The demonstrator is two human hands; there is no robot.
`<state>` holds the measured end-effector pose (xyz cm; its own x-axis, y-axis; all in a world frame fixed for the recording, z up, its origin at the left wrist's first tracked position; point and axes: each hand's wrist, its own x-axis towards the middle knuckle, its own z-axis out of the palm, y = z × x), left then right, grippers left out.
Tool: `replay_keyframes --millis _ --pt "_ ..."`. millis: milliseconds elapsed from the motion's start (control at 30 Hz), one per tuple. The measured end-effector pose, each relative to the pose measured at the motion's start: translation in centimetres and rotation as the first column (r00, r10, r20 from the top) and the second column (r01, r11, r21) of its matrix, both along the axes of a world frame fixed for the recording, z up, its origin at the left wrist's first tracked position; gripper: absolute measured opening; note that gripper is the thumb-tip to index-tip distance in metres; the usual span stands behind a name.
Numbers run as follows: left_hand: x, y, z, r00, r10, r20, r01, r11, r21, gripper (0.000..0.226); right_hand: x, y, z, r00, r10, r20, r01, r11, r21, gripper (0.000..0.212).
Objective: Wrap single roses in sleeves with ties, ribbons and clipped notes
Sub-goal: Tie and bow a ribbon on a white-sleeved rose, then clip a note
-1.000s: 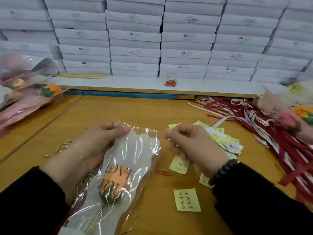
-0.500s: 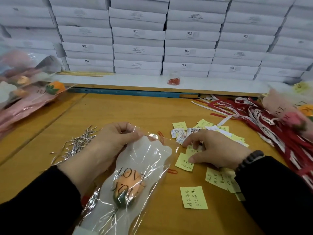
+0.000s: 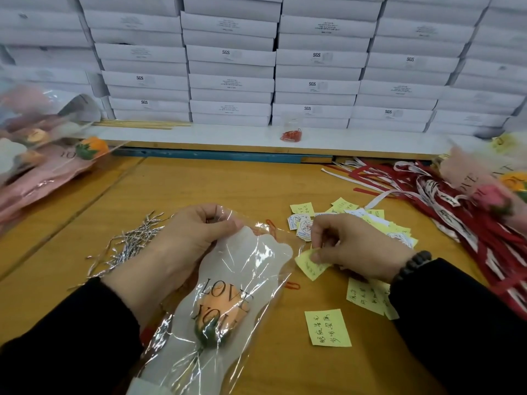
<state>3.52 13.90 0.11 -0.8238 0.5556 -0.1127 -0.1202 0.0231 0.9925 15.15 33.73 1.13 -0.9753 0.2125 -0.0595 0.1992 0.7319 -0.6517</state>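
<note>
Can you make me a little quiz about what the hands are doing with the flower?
1. True or false: the left hand holds the top of the sleeve.
2. What is the right hand pinching? A) ribbon B) yellow note C) twist tie
3. Which side of the sleeve are the silver ties on?

Key: 1 true. 2 B. 3 left.

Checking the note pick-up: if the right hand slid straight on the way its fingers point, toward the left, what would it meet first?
Probably the sleeve's clear edge, just left of the yellow note the right hand pinches; depth is unclear.
</note>
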Motion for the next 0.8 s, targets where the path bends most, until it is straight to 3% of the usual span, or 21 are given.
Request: replay_keyframes --millis 133,300,567,700,800 --pt "0.0 0.1 0.1 1.0 0.002 0.005 -0.002 1.0 0.007 0.013 -0.1 0.1 0.7 0.973 -0.147 -0.177 0.083 0.941 -0.327 0.011" --pt "0.3 0.2 0.3 1.0 -0.018 -0.014 0.018 1.0 0.012 0.012 -1.2 -1.6 1.7 0.941 -0.207 -0.267 0.056 0.875 -0.481 0.008" --pt "0.4 0.1 0.3 0.999 -0.048 0.012 0.047 0.998 0.046 0.014 -4.1 -4.7 1.8 0.93 -0.005 -0.369 -0.135 0.927 -0.351 0.028" --pt "0.4 0.1 0.4 0.993 -0.118 0.03 0.115 0.99 0.079 0.004 -4.6 -5.0 0.9 0.929 0.049 -0.367 -0.106 0.985 -0.138 0.04" --pt "0.3 0.0 0.3 0.988 -0.147 0.04 0.143 0.986 0.089 0.01 -4.5 -4.9 0.8 0.928 0.057 -0.367 -0.098 0.991 -0.095 0.042"
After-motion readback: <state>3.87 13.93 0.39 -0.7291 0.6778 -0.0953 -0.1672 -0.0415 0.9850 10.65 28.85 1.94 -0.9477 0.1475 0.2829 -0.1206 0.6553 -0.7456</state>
